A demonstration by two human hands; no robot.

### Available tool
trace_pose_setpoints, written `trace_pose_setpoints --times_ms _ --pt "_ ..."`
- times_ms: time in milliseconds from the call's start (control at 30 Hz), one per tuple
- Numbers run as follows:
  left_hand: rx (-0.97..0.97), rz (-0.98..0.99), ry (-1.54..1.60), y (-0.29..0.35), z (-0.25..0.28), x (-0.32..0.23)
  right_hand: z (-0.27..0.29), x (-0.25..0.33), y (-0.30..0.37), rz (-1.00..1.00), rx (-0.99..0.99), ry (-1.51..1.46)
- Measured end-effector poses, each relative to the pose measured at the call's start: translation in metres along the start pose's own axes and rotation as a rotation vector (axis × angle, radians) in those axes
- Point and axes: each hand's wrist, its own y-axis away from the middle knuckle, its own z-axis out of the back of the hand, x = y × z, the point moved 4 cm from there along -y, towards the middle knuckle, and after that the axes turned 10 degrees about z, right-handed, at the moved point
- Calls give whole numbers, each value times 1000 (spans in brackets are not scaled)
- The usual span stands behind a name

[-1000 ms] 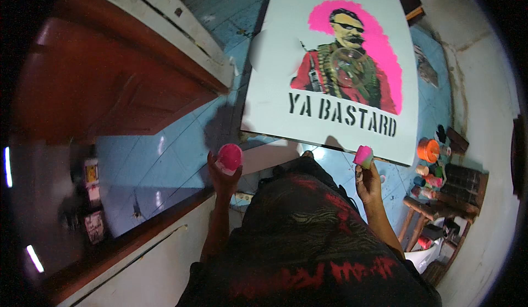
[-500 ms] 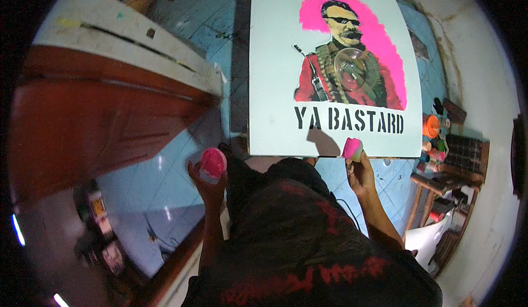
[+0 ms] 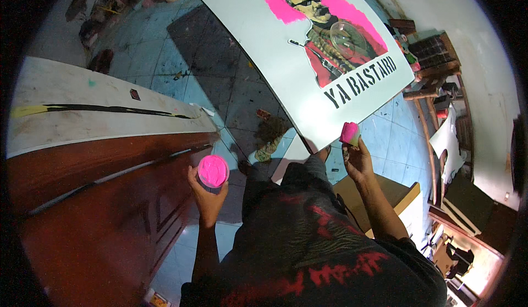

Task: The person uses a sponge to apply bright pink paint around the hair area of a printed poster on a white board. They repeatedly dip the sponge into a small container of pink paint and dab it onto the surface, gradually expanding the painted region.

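Note:
My left hand (image 3: 208,200) is closed around a small cup of bright pink paint (image 3: 213,169), held level beside the brown door. In my right hand (image 3: 358,163) a small sponge (image 3: 349,133) is pinched between the fingers, its top coated pink and its lower part paler. The sponge is near the closest edge of a white board (image 3: 280,76). On the board is a painted figure (image 3: 324,37) in sunglasses and a red jacket, with a pink patch behind the head and shoulders and black stencilled lettering below. A clear round object (image 3: 347,39) overlaps the figure's chest.
A brown panelled door (image 3: 104,197) with a pale, paint-marked top edge fills the left. Blue floor tiles (image 3: 393,136) show around the board. Wooden shelving (image 3: 434,59) stands at the right, and a cardboard box (image 3: 379,197) sits beside my right forearm.
My view has turned, so the board now appears tilted and farther up and left, and the door looks larger. Both hands still hold the cup and the sponge.

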Motion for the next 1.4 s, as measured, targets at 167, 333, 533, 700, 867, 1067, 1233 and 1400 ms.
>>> trace_pose_setpoints --times_ms 167,333,533,700,867,1067,1233,1400 --pt "27 -146 -92 -16 37 3 -16 -42 39 15 -20 -49" --pt "45 -281 -44 -53 33 -29 -10 -66 60 39 -46 -107" --pt "94 -393 -52 -109 7 -71 -5 -78 52 160 -111 -174" --pt "142 -482 -125 -165 -26 -120 -24 -76 19 213 -33 -262" --pt "242 -516 -144 -236 -81 -167 -60 -59 -23 363 -97 -247" --pt "335 -588 -204 -320 -127 -224 -85 -47 -67 366 -137 -315" --pt "400 -641 -223 -372 -174 -260 -78 -27 -80 428 -150 -353" --pt "446 -676 -242 -417 -213 -281 -66 -32 -78 492 -327 -545"
